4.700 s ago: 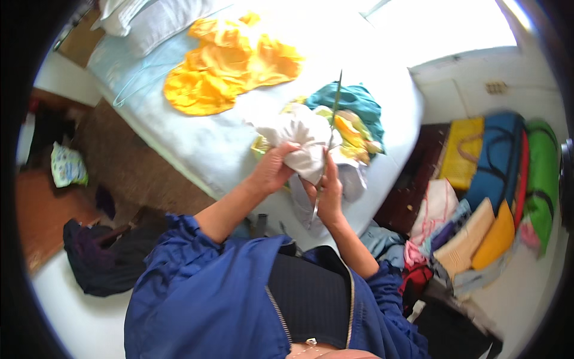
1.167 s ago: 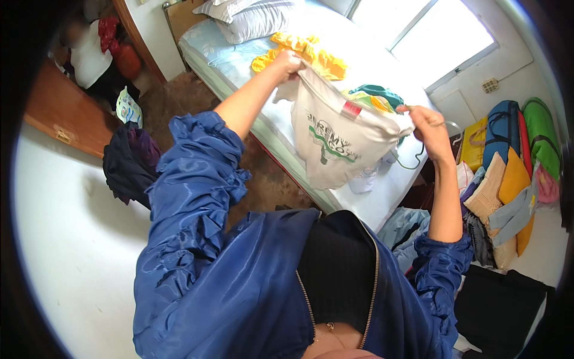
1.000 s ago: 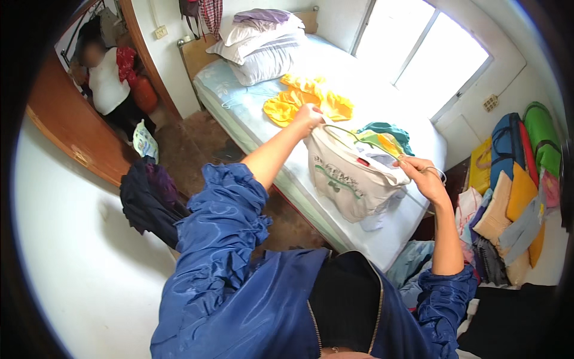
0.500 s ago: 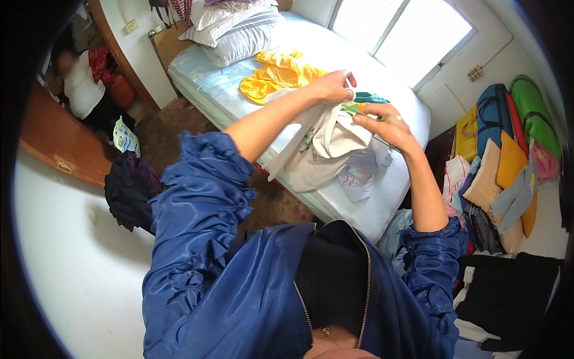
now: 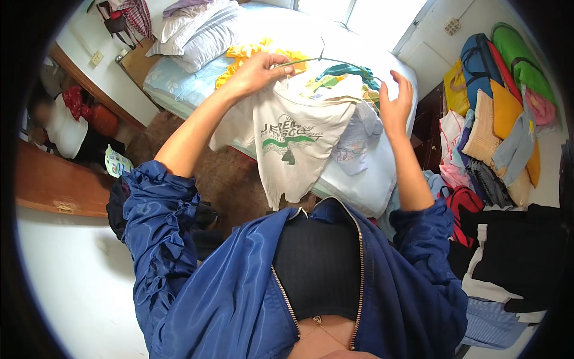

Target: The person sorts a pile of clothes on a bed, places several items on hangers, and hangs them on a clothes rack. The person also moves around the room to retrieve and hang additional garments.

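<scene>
The left hand (image 5: 266,70) pinches the left shoulder of an off-white printed T-shirt (image 5: 299,164) against a green wire hanger (image 5: 320,58), while the right hand (image 5: 397,105) stands apart from the shirt, by the hanger's other end. The T-shirt hangs in front of the near part of the bed (image 5: 365,194), its hem below the mattress edge. With its right side apparently slack, the neckline could slip off the wire if the left pinch loosened, or the hanger could swing and catch the teal garment (image 5: 347,70) or the pale blue printed garment (image 5: 353,149) lying just behind. The left thumb and fingers are closed, with little gap; the right thumb and fingers are parted and grip nothing visible, though whether they brush the wire I cannot tell.
</scene>
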A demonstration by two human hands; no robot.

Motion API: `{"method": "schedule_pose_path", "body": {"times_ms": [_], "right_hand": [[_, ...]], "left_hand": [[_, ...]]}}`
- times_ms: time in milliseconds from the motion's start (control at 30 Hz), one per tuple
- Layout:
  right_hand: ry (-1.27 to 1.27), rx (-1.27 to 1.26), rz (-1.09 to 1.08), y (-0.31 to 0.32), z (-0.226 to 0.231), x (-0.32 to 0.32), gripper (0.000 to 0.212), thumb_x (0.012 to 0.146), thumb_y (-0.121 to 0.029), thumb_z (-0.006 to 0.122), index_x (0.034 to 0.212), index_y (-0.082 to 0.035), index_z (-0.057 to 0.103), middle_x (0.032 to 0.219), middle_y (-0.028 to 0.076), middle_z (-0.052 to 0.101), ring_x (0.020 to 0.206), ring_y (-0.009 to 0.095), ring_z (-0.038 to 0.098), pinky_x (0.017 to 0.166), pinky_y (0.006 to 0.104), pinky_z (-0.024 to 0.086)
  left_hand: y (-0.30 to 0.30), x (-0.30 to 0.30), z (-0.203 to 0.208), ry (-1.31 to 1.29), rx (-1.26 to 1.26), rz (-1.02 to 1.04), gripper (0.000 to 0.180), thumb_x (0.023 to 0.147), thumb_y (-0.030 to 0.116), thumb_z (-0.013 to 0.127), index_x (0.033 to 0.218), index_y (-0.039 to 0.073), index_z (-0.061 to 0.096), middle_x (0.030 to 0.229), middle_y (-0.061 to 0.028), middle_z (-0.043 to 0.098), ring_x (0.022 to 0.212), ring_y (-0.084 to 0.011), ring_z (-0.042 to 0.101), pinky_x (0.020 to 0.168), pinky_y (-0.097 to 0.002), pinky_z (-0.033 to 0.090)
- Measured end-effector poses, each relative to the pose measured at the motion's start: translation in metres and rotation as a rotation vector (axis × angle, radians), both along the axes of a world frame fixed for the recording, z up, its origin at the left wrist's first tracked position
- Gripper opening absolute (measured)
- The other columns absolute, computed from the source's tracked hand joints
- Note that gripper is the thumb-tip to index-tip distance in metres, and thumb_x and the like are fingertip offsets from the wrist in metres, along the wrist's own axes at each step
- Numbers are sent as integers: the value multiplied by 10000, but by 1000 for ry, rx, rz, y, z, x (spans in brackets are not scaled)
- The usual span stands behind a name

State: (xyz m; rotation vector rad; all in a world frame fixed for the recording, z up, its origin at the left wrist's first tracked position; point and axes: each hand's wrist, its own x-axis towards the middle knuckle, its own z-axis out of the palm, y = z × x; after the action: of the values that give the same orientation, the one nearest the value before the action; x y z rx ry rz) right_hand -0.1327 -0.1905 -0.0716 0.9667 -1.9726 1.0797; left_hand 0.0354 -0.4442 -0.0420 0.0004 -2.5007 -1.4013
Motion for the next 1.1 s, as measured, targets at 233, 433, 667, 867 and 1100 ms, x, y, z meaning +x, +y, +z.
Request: {"method": "schedule_pose_path", "body": {"times_ms": [233, 433, 667, 867, 1100], "right_hand": [[96, 53, 416, -59, -32, 89, 227, 721, -85, 596, 936, -27, 553, 910, 133, 573, 849, 292, 553, 722, 353, 451], [-299, 267, 499, -66, -44, 110, 159, 740, -133, 583, 858, -34, 544, 787, 119, 584, 747, 328, 566, 632, 394, 458], [23, 395, 604, -23, -79, 94, 139, 711, -103, 561, 841, -56, 570, 885, 100, 593, 951, 246, 540, 826, 369, 410], [172, 621, 399, 34, -70, 64, 209, 680, -70, 602, 888, -51, 605, 949, 57, 602, 1014, 203, 532, 945, 414, 330], [142, 514, 492, 76, -41, 36, 144, 684, -99, 617, 826, -71, 620, 908, 57, 600, 962, 200, 547, 876, 369, 347]], "left_hand": [[30, -17, 21, 10, -165, -29, 209, 814, 208, 595, 860, 8, 637, 710, -2, 590, 689, -64, 501, 662, -226, 411], [23, -18, 38, 75, -77, 62, 219, 832, 233, 586, 880, 27, 640, 759, 46, 586, 717, -29, 479, 677, -197, 398], [1, 3, 73, 94, -242, -110, 229, 841, 215, 562, 916, 9, 627, 799, 6, 612, 763, -52, 518, 728, -207, 410], [-21, 31, 88, 18, -317, -83, 219, 857, 240, 543, 891, 46, 638, 808, 17, 582, 810, -70, 508, 784, -226, 382], [-27, 43, 77, -95, -273, -137, 238, 842, 240, 566, 898, 21, 639, 794, 16, 599, 783, -58, 505, 756, -215, 396]]}}
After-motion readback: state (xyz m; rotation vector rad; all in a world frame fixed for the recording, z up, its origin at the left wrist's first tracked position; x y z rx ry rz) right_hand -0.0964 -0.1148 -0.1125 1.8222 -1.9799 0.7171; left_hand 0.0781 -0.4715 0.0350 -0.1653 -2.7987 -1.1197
